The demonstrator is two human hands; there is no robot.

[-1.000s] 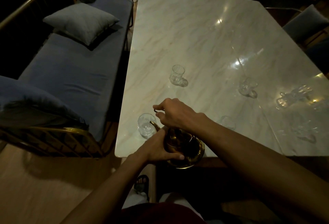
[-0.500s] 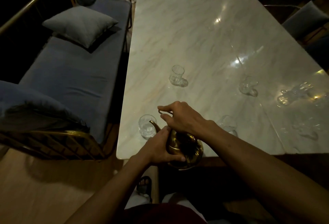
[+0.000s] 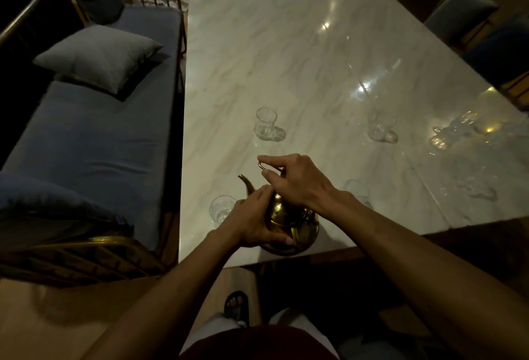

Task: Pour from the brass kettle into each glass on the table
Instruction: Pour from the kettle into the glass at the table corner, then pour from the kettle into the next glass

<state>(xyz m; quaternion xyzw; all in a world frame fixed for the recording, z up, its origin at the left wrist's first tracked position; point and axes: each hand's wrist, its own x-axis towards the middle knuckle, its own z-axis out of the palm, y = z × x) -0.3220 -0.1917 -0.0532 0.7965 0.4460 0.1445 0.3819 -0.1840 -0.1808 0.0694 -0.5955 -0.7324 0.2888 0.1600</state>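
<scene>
One large white marble table (image 3: 286, 53) is filling most of the view, with a blue cushioned sofa with a brass frame (image 3: 91, 142) sitting just beside its left edge. A grey square pillow (image 3: 97, 56) is lying on the sofa seat. Both bare arms are reaching in over the near table edge. Round brass kettle (image 3: 294, 228) is sitting at the near edge, upright, curved spout pointing up and to the left. Left hand (image 3: 252, 222) is cupping the kettle body from the left side, thumb across the front. Right hand (image 3: 294, 182) is over the top, fingers pinching the thin wire handle. Clear glass (image 3: 221, 210) is standing just left of the kettle, below the spout tip, partly behind the left hand. Second clear glass mug (image 3: 266, 124) is farther up the table; third (image 3: 380, 127) is off to the right; another (image 3: 357, 190) is peeking out behind the right wrist. Liquid level in any glass: cannot tell, too dim.
</scene>
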